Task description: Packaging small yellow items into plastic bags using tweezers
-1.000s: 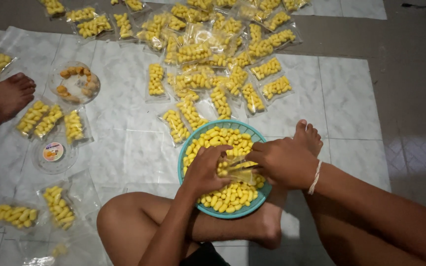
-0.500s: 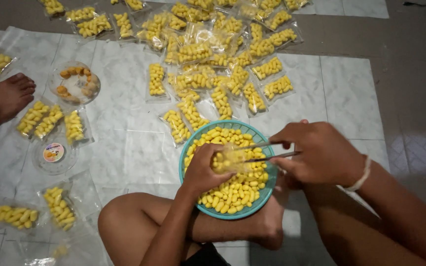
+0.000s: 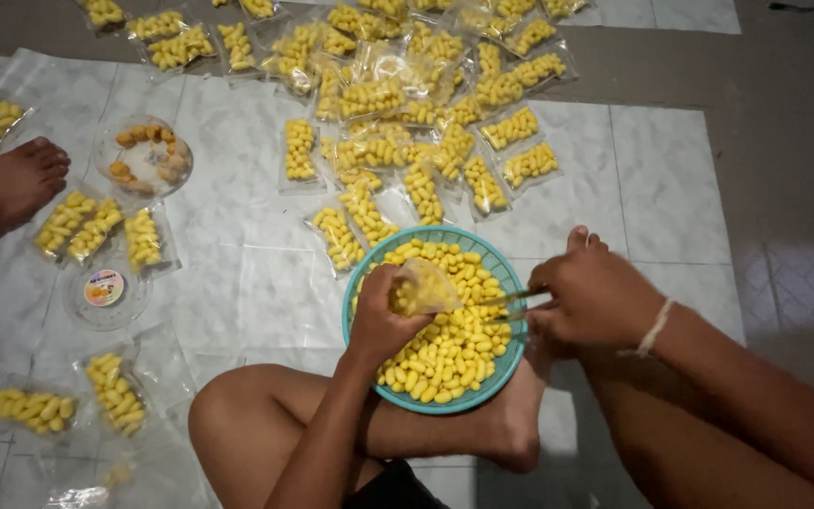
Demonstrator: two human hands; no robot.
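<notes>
Item: small clear plastic bag (image 3: 423, 287), thin and crinkly, pinched at its mouth by my left hand (image 3: 383, 320) and held over the teal slotted basket (image 3: 511, 358) so strays drop back in.
Item: slim metal tongs (image 3: 511, 303), pressed together in my right hand (image 3: 595, 300) at 3 o'clock, tips aimed at the bag.
Item: yellow oval snacks (image 3: 445, 353), smooth, heaped in the basket.
Item: filled packets (image 3: 407, 123), fanned on the pale floor sheet (image 3: 237, 217) at 12 o'clock.

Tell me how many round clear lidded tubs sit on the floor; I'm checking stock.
2: one tub holding orange snacks at upper left, one tub below it with a round sticker. Others may lie outside the view.
</notes>
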